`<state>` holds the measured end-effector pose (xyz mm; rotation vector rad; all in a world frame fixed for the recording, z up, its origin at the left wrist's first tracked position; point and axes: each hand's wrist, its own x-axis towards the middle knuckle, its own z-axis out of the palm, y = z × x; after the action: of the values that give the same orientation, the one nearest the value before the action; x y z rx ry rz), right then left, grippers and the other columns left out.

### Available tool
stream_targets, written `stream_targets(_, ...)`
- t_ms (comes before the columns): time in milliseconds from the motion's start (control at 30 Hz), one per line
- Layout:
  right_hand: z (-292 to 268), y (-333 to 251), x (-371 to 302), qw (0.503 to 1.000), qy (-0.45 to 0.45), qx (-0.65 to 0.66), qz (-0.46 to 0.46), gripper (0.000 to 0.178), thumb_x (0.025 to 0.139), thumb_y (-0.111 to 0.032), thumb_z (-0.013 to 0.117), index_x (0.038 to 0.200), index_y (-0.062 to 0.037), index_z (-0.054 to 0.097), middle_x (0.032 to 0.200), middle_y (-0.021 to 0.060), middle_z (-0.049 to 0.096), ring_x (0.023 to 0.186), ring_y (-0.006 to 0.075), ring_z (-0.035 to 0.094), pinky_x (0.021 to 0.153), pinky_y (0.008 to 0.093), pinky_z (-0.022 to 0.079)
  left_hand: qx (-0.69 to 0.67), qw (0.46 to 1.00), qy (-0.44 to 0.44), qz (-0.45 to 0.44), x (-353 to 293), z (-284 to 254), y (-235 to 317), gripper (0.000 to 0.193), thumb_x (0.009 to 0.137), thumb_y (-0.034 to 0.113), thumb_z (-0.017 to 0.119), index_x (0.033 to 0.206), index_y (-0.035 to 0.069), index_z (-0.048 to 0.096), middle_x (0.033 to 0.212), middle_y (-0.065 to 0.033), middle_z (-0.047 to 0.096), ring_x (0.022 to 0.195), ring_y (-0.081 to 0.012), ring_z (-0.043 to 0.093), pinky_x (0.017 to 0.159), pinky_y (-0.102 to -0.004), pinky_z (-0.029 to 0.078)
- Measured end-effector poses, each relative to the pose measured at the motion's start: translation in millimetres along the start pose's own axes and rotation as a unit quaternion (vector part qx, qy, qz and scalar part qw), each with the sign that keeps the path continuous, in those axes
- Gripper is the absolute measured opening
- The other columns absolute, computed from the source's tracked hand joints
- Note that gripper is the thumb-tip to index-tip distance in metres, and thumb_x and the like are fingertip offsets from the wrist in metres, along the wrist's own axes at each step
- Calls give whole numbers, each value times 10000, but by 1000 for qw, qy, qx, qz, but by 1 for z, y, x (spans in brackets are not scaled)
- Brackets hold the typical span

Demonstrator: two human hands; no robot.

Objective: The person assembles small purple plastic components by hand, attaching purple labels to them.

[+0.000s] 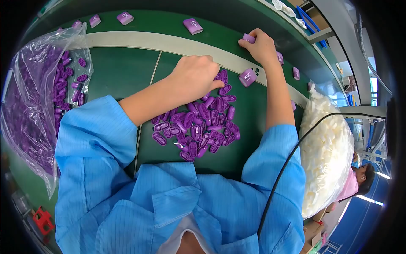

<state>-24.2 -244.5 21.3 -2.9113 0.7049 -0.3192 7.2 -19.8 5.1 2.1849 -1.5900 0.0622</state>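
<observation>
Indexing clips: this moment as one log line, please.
left grip: curled at purple pile, contents hidden | right grip: closed on lilac piece, at belt | purple bag: left | white bag: right

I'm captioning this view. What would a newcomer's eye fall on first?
Probably the heap of purple parts on the green tabletop, right in front of the person. Next, the bulging purple-filled bag on the left and the cream-filled bag on the right, both clear plastic. Beyond the heap, the right hand holds a lilac piece over a green strip.
</observation>
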Motion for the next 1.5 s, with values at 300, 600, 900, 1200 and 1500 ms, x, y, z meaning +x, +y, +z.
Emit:
stream_targets(300,-4,-43,-89,691,-94,707,114,331,816,-108,629,1083,53,519,896,88,612,773,119,601,643,218,494,-437,888,0,-144,7,-3,-36,286,786,118,609,1060,37,602,769,-54,622,583,-93,560,527,-223,447)
stream_targets(600,7,-50,-98,777,-49,625,60,273,797,-34,623,1055,28,561,855,56,612,706,81,559,629,201,467,-552,824,5,-130,9,0,-32,328,831,67,585,1147,-7,542,995,-96,613,850,-140,614,777,-245,496)
stream_targets(900,1,-50,-101,800,-52,597,28,255,791,-22,622,1032,36,560,861,59,611,715,84,561,638,206,472,-538,831,71,-123,7,0,-30,314,804,79,632,1101,-10,583,970,-96,634,882,-132,603,803,-240,477)
stream_targets(1200,0,-46,-104,779,-57,625,7,283,781,4,627,1054,40,560,909,66,606,775,100,568,690,217,482,-533,839,22,-109,6,-8,-28,312,797,122,649,1067,-26,599,958,-109,644,868,-139,614,792,-239,478)
stream_targets(1500,-1,-49,-108,824,-23,566,-2,271,769,5,645,1031,43,589,928,75,619,800,107,590,720,219,496,-225,965,131,38,-1,-9,-21,256,794,158,632,1005,13,628,774,-160,640,628,-254,624,581,-300,486)
